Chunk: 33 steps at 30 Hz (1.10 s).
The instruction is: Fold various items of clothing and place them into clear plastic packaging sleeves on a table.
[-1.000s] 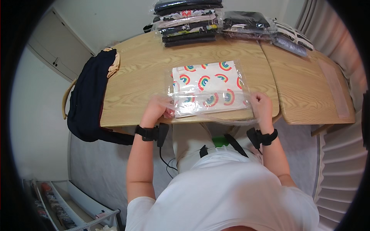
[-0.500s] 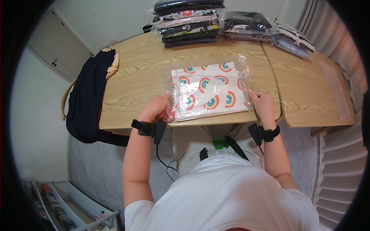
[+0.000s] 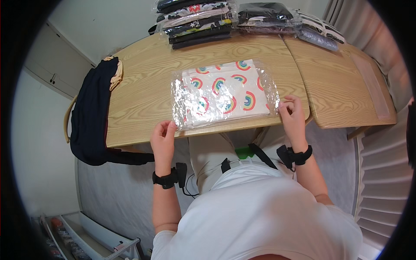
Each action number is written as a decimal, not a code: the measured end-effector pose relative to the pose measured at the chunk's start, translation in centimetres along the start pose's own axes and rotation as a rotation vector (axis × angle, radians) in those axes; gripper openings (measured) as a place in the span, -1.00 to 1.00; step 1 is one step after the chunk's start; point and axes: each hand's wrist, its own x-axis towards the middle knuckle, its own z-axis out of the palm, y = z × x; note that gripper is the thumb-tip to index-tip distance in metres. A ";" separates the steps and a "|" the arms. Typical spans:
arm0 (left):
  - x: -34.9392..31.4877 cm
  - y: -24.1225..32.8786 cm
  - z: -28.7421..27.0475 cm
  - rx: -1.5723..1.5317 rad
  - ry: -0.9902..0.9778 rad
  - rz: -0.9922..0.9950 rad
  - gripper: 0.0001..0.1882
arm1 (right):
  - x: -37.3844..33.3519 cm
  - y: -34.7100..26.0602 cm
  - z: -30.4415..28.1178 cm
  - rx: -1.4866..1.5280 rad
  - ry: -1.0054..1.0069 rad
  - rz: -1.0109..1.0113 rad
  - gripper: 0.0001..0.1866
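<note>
A folded white cloth with rainbow prints (image 3: 236,100) lies flat inside a clear plastic bag (image 3: 178,102) near the table's front edge. My left hand (image 3: 163,135) pinches the bag's near left corner between thumb and fingers. At the opposite side, my right hand (image 3: 293,113) grips the bag's near right corner. The film spreads past the cloth on both sides and shines with glare at the left. Each wrist wears a black strap with a small black device.
Stacks of bagged folded clothes (image 3: 197,24) (image 3: 266,18) stand along the table's far edge. Dark blue clothing (image 3: 89,115) drapes over a chair at the left. A second wooden table (image 3: 342,95) adjoins at the right. A white bin (image 3: 93,234) with bagged items sits on the floor, lower left.
My left hand has moved left and nearer, from beside the cloth to the bag's corner, and the bag's left side is now spread out. The right hand stays at its corner.
</note>
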 end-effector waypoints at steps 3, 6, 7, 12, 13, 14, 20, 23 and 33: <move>0.1 -0.6 -0.1 0.167 -0.041 0.032 -0.77 | 0.1 -0.5 0.0 -0.056 -0.032 0.023 -0.73; 0.2 0.5 0.5 0.274 -0.032 0.042 -0.71 | 0.8 -1.0 0.1 -0.063 -0.063 0.087 -0.73; 0.3 0.9 0.6 0.313 -0.039 0.033 -0.69 | 1.1 -1.1 0.2 -0.071 -0.063 0.125 -0.74; 0.0 2.4 0.7 0.586 -0.015 0.021 -0.70 | 1.9 -2.1 0.4 -0.278 -0.109 0.010 -0.76; -0.2 2.7 1.0 0.641 -0.001 0.029 -0.71 | 1.9 -2.2 0.5 -0.284 -0.108 0.018 -0.77; -0.1 2.6 1.2 0.643 0.010 0.027 -0.71 | 2.0 -2.0 0.7 -0.278 -0.114 0.010 -0.77; -0.4 2.3 1.7 0.725 0.056 0.064 -0.74 | 1.9 -1.5 1.0 -0.457 0.025 -0.017 -0.77; -0.6 2.0 1.6 0.735 0.088 0.111 -0.74 | 0.1 -4.1 3.1 -0.452 -0.024 -0.344 -0.72; 0.2 3.9 0.5 0.653 0.170 0.138 -0.70 | 0.4 -4.8 9.9 -0.683 -0.373 -0.589 -0.54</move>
